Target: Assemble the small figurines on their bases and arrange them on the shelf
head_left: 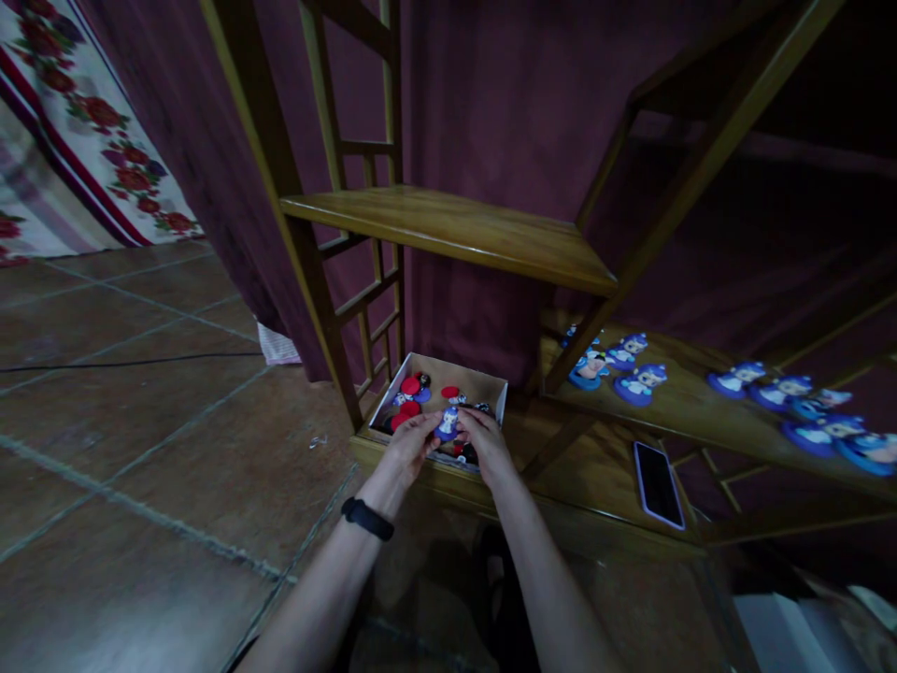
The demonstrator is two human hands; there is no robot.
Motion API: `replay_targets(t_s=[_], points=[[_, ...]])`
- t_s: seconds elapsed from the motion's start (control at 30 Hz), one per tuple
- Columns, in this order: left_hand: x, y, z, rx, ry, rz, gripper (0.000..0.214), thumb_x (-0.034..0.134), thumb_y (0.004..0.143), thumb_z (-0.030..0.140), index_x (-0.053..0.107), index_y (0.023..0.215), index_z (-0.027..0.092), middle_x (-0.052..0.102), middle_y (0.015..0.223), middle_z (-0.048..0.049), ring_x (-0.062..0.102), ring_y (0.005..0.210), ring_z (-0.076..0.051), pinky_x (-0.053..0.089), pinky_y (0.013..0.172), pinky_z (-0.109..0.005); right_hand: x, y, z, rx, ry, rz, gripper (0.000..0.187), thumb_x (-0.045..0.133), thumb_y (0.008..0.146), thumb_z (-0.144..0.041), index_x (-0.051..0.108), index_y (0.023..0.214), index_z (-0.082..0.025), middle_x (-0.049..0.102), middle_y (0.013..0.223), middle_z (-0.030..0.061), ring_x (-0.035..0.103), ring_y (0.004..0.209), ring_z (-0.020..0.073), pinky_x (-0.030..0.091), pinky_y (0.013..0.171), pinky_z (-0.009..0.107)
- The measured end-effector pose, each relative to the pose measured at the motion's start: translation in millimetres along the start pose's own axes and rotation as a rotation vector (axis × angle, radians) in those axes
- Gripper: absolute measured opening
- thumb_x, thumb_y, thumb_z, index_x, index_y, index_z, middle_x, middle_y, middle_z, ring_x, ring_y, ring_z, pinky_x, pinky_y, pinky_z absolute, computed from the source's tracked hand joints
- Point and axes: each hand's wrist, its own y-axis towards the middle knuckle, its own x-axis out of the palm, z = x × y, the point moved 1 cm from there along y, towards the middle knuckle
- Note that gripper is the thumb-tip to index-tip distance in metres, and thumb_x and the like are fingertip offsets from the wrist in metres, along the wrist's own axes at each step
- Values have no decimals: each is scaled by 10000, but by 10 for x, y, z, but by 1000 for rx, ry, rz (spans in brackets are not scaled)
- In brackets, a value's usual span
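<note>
Between my two hands, over the near side of an open cardboard box, is a small figurine with purple hair, a white body and a purple round base. My left hand grips it from the left, and my right hand has its fingers closed on the right side. The box sits on the low wooden shelf and holds several more figurines with red, black and purple parts, such as a red round piece. My hands hide part of the box's contents.
Several purple and blue figurines stand on the raised shelf at right. A phone lies on the lower shelf. Above the box juts a wooden shelf board, with a wooden post at left. A cable crosses the tiled floor.
</note>
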Motion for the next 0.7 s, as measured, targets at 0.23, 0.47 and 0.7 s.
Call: replay_targets(t_s=[0.23,0.47,0.7], points=[[39,-40,16,-27,28,-56,42,682,662,80,666,696,100,651,649,-39,570,525,-60,485,522,-149,-38,16,11,-21,-75,3,294,649,634,-424,704,769,-170,663,679,8,569,649,131,416,558,218],[78,-68,20,41,90,-153,405,764,518,50,668,906,113,664,717,-35,601,644,-92,476,632,-192,-46,53,64,49,136,-15,289,717,555,-339,688,786,-167,689,791,34,589,680,138,432,565,230],[133,-87,24,255,277,-157,414,759,505,123,654,906,138,630,642,20,556,587,-92,452,624,-226,-40,30,36,-28,113,-154,289,696,587,-309,691,850,-189,694,824,5,597,707,134,444,620,228]])
